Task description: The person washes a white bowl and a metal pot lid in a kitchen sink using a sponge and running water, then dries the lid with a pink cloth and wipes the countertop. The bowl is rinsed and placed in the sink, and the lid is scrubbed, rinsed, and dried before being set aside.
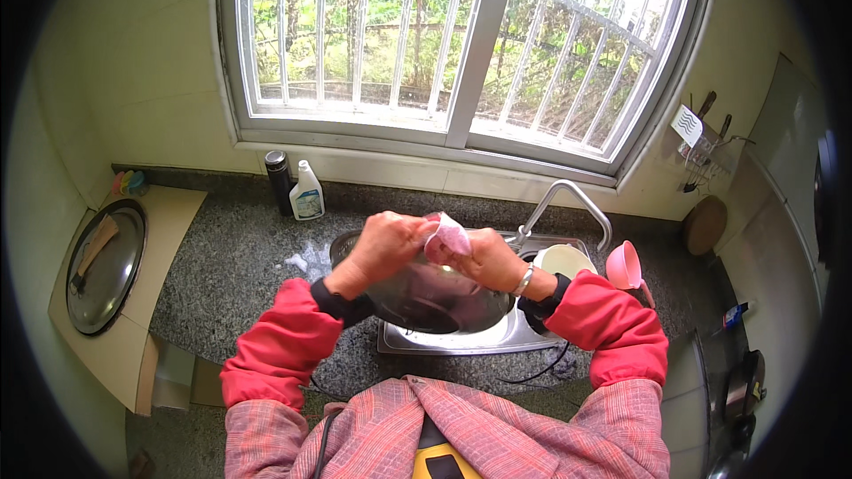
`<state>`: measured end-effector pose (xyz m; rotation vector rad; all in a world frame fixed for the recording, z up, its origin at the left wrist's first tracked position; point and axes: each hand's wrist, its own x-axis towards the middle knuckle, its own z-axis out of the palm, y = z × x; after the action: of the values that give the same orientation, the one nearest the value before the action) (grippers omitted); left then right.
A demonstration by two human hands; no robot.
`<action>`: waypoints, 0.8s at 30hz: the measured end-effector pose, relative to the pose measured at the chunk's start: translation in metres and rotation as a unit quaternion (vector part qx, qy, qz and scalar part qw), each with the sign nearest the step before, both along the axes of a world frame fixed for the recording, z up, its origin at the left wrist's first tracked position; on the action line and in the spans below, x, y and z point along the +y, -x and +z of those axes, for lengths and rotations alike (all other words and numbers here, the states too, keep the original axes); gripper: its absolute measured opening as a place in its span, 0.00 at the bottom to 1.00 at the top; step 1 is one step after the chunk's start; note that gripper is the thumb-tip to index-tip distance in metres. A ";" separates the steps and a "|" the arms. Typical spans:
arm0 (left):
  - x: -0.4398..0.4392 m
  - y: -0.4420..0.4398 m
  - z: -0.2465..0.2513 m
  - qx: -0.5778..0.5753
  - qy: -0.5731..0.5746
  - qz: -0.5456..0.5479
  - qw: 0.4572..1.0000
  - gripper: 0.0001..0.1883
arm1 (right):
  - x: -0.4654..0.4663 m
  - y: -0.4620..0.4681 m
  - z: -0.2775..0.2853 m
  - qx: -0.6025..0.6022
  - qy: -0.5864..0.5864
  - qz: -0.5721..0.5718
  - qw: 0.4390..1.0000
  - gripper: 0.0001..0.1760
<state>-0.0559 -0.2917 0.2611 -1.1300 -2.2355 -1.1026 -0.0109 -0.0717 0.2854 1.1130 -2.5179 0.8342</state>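
Note:
A pink cloth is gripped between my left hand and my right hand, both raised above the sink. Just beneath the hands is a large dark metal wok or pan, tilted over the steel sink. What supports the pan is hidden by my hands and sleeves. A silver bracelet circles my right wrist. Right of the pan, a cream-coloured bowl sits at the sink, below the curved faucet.
A pink ladle lies right of the sink. At the back left stand a spray-type bottle and a black flask; white foam spots the granite counter. A round lid rests on cardboard at far left.

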 end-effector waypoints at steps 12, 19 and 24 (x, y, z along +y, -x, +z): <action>-0.086 0.047 -0.099 -0.310 -0.454 0.029 0.835 0.24 | 0.086 -0.002 -0.007 -0.099 0.359 -0.068 0.926 0.31; -0.076 0.038 -0.043 -0.280 -0.397 -0.005 0.874 0.25 | 0.089 0.007 0.027 -0.028 0.075 -0.197 0.977 0.27; -0.033 0.026 -0.042 -0.319 -0.338 0.037 0.885 0.28 | -0.004 0.010 0.012 0.260 -0.076 -0.189 0.944 0.35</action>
<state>-0.0819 -0.3247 0.2190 -0.4040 -1.9625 -2.2240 -0.0210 -0.0757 0.2971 0.7226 -2.2493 0.2072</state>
